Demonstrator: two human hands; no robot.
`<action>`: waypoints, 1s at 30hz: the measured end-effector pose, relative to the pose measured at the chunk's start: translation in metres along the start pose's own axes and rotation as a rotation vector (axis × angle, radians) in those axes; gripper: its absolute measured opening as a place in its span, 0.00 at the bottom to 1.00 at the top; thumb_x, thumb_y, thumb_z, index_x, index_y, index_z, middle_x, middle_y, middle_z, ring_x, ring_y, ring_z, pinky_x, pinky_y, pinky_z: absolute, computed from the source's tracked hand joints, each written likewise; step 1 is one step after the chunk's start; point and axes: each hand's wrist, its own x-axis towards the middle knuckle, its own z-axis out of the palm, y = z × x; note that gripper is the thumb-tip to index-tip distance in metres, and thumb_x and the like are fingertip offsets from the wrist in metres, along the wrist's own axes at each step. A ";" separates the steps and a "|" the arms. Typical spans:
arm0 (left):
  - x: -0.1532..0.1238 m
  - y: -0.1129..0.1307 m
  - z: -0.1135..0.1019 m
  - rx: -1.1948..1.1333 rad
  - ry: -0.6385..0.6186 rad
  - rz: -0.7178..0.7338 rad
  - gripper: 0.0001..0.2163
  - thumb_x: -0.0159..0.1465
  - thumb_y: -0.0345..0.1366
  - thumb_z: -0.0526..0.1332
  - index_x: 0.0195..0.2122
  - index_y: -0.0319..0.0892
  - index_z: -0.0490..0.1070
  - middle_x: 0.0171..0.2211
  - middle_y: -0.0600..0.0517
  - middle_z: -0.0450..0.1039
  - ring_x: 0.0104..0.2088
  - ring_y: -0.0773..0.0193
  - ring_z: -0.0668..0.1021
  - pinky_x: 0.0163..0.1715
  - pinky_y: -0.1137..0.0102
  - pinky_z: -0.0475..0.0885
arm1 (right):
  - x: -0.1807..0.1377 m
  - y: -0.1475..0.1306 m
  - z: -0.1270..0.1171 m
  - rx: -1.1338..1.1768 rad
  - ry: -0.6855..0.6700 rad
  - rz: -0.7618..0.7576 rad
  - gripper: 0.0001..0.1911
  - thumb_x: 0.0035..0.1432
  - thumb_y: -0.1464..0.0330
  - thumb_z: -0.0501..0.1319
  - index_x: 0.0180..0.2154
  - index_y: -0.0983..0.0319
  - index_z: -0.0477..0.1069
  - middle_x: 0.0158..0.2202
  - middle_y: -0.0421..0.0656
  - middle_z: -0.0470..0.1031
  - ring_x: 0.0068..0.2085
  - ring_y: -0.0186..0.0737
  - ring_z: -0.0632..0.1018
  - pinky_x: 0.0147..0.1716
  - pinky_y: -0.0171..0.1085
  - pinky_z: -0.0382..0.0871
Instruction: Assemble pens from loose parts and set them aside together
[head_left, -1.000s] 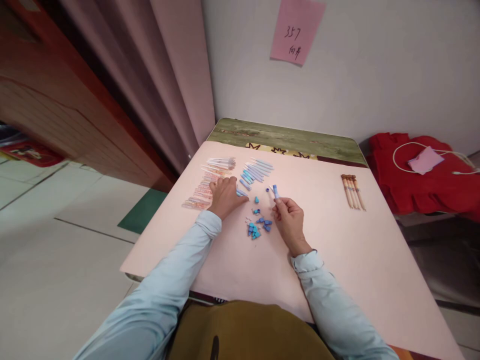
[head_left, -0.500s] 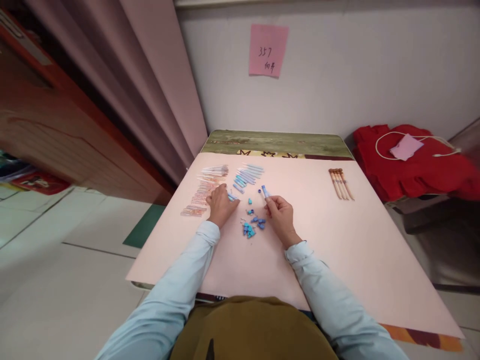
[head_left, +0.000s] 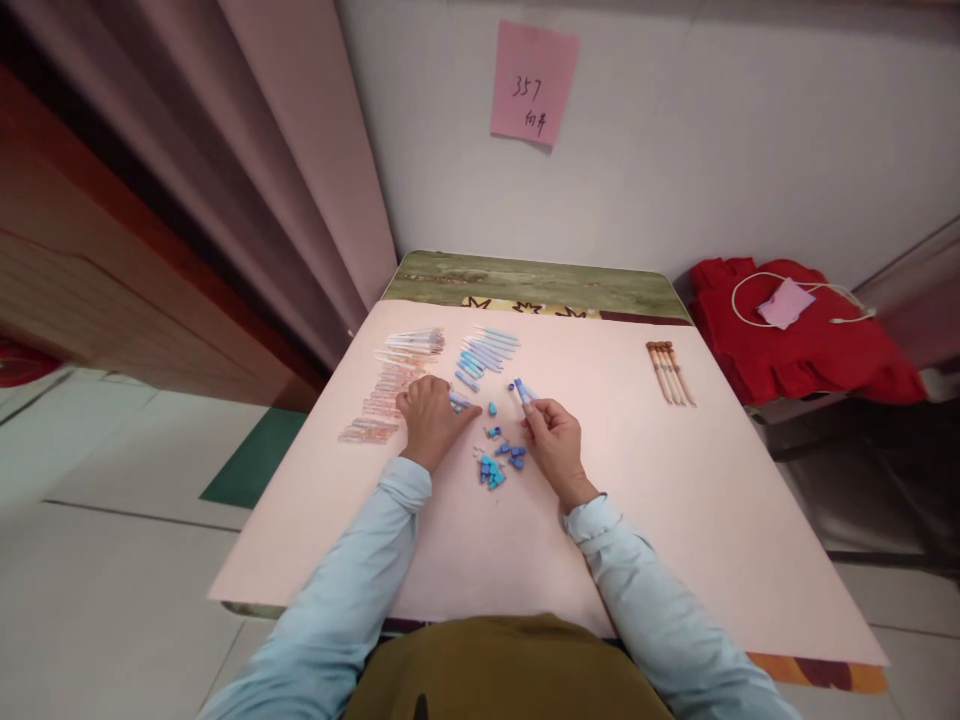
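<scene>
My right hand [head_left: 553, 440] pinches a slim blue pen barrel [head_left: 523, 391], which points up and away over the paper. A tiny dark blue ring-like piece [head_left: 511, 387] lies just left of its tip. My left hand [head_left: 435, 420] rests on the paper, thumb apart from the fingers, partly covering some blue pen pieces [head_left: 459, 401]. Beyond it lies a row of light blue and lilac pen barrels [head_left: 489, 350]. Between my hands are a teal cap [head_left: 492, 409], another small blue cap, and a cluster of blue and teal caps [head_left: 491, 471].
Clear, orange-tinted pen parts [head_left: 386, 388] lie in stacks at the left. Several wooden-looking pens with brown tops [head_left: 670, 373] lie at the right. Pale pink paper [head_left: 675, 540] covers the table. Red cloth [head_left: 810, 350] with a white cord sits beyond the right edge.
The camera view has shifted slightly. My left hand has moved a little over the blue pieces, its thumb still apart; my right hand still holds the pen barrel.
</scene>
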 end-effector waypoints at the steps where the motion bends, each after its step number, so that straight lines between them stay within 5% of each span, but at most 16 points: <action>1: 0.001 0.000 0.001 -0.005 -0.005 0.005 0.22 0.55 0.53 0.66 0.43 0.42 0.68 0.47 0.42 0.70 0.52 0.45 0.67 0.50 0.53 0.57 | 0.000 0.001 0.000 -0.002 -0.001 0.001 0.17 0.57 0.53 0.63 0.34 0.61 0.72 0.23 0.38 0.72 0.21 0.33 0.69 0.20 0.32 0.64; 9: 0.008 0.000 0.002 -0.180 0.103 0.001 0.16 0.59 0.46 0.64 0.44 0.42 0.69 0.47 0.42 0.71 0.52 0.45 0.69 0.53 0.51 0.58 | -0.001 0.002 0.002 0.027 -0.011 0.011 0.15 0.57 0.55 0.64 0.37 0.61 0.73 0.24 0.37 0.72 0.21 0.32 0.70 0.21 0.31 0.64; 12: 0.020 0.001 -0.003 -0.473 0.273 -0.095 0.09 0.63 0.39 0.60 0.42 0.42 0.71 0.46 0.42 0.72 0.52 0.48 0.71 0.51 0.54 0.63 | -0.001 0.004 0.002 0.038 -0.003 0.002 0.16 0.56 0.56 0.65 0.39 0.61 0.73 0.25 0.37 0.73 0.22 0.31 0.69 0.21 0.31 0.64; 15: 0.023 0.005 -0.002 -0.825 0.328 -0.099 0.09 0.66 0.38 0.55 0.43 0.42 0.71 0.38 0.47 0.74 0.36 0.60 0.76 0.37 0.65 0.70 | -0.001 0.005 0.002 0.051 0.009 -0.004 0.16 0.55 0.57 0.66 0.40 0.62 0.73 0.26 0.38 0.75 0.22 0.31 0.70 0.22 0.31 0.65; 19: 0.004 0.019 0.009 -1.437 0.056 -0.074 0.09 0.61 0.40 0.63 0.39 0.41 0.71 0.27 0.54 0.72 0.21 0.71 0.69 0.20 0.73 0.63 | -0.002 0.003 0.004 0.076 0.008 -0.006 0.15 0.55 0.58 0.66 0.39 0.62 0.73 0.26 0.38 0.75 0.22 0.31 0.70 0.22 0.31 0.65; 26: -0.021 0.043 0.018 -1.611 -0.303 -0.103 0.19 0.55 0.42 0.70 0.45 0.41 0.73 0.26 0.57 0.71 0.17 0.73 0.68 0.14 0.76 0.59 | -0.007 -0.007 0.003 0.049 -0.111 -0.031 0.15 0.57 0.56 0.65 0.36 0.61 0.74 0.26 0.39 0.75 0.23 0.32 0.71 0.24 0.32 0.67; 30: -0.020 0.042 0.014 -1.599 -0.370 -0.109 0.11 0.56 0.41 0.69 0.32 0.40 0.72 0.17 0.60 0.65 0.15 0.74 0.64 0.15 0.76 0.57 | -0.010 -0.010 0.002 -0.001 -0.184 -0.046 0.14 0.58 0.56 0.64 0.37 0.60 0.74 0.25 0.38 0.75 0.23 0.32 0.71 0.24 0.33 0.68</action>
